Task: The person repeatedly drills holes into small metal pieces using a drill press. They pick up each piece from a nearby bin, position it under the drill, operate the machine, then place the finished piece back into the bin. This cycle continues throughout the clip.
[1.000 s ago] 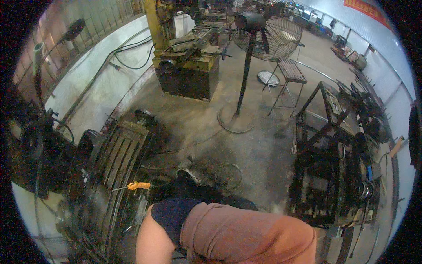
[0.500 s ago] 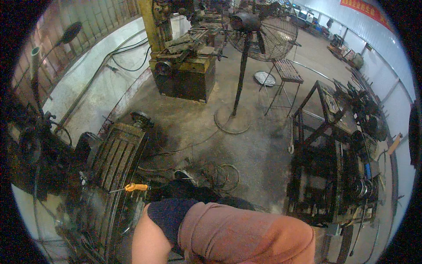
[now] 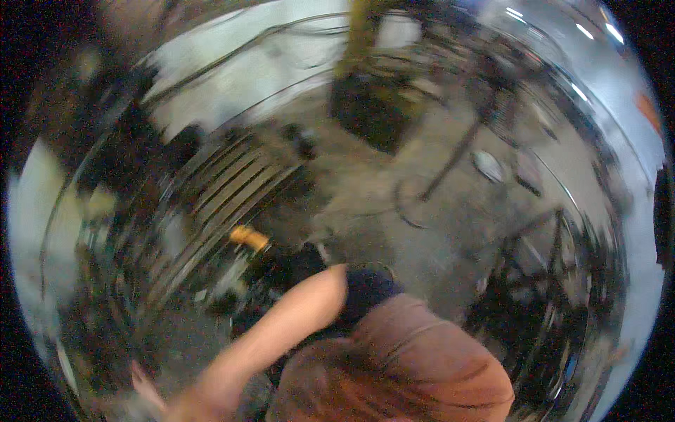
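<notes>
My right arm reaches across from the lower right, its bare forearm [image 3: 288,323] slanting down to the lower left below a dark cuff and a brownish-orange sleeve [image 3: 429,352]. At its end my right hand [image 3: 193,408] is smeared by motion and partly cut by the lower edge, so its fingers and anything in them cannot be made out. Beside it a blurred strip of skin shows; I cannot tell which hand it belongs to. Further up, an orange tool [image 3: 249,238] lies at the edge of a slotted metal machine table [image 3: 228,186], apart from the hand.
Dark machine parts fill the left side. Ahead stands a yellow and black machine [image 3: 373,112]. A fan stand with a round base [image 3: 411,204] is on the floor, near a pale round pan [image 3: 487,167]. A dark metal rack [image 3: 520,295] stands at the right.
The view has swung, and everything is blurred. My right forearm now stretches toward the lower left, with part of the hand showing. The orange tool still lies by the slotted table.
</notes>
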Demonstrator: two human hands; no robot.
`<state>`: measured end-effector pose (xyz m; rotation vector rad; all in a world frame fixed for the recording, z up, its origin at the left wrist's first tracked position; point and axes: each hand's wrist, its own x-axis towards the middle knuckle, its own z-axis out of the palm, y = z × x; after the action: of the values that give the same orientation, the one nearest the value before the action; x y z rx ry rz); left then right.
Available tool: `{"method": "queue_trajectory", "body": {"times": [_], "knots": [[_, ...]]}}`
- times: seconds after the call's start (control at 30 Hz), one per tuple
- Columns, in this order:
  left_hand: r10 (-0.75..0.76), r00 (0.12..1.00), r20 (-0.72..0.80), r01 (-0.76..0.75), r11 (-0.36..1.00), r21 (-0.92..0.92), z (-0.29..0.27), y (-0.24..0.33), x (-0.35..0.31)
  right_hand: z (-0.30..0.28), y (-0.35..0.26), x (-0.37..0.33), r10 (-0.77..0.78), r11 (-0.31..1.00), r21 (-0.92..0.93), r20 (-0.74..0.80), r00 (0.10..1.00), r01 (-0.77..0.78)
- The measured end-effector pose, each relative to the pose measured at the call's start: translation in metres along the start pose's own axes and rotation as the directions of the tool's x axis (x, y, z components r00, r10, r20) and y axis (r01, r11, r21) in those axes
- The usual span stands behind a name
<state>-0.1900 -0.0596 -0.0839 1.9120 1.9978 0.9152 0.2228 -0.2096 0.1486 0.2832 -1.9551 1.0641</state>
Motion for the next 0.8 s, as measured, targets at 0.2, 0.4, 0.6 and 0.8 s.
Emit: {"method": "queue_trajectory", "body": {"times": [0.2, 0.4, 0.6, 0.8], "knots": [[-0.354, 0.927, -0.125, 0.255, 0.838, -0.482, -0.046, 0.048, -0.103, -0.079, 0.02, -0.25, 0.804, 0.58, 0.526, -0.491, 0.335, -0.622], [-0.428, 0.87, -0.247, 0.303, 0.857, -0.418, -0.04, 0.049, -0.136, -0.124, 0.107, -0.375, 0.649, 0.562, 0.427, -0.758, 0.058, -0.708], [-0.376, 0.903, -0.209, 0.235, 0.837, -0.494, -0.023, 0.075, -0.122, -0.152, 0.164, -0.351, 0.711, 0.432, 0.298, -0.693, 0.118, -0.851], [-0.293, 0.955, -0.036, 0.268, 0.912, -0.311, -0.024, 0.092, -0.134, -0.142, 0.126, -0.304, 0.489, 0.359, -0.013, -0.849, 0.2, -0.933]]}}
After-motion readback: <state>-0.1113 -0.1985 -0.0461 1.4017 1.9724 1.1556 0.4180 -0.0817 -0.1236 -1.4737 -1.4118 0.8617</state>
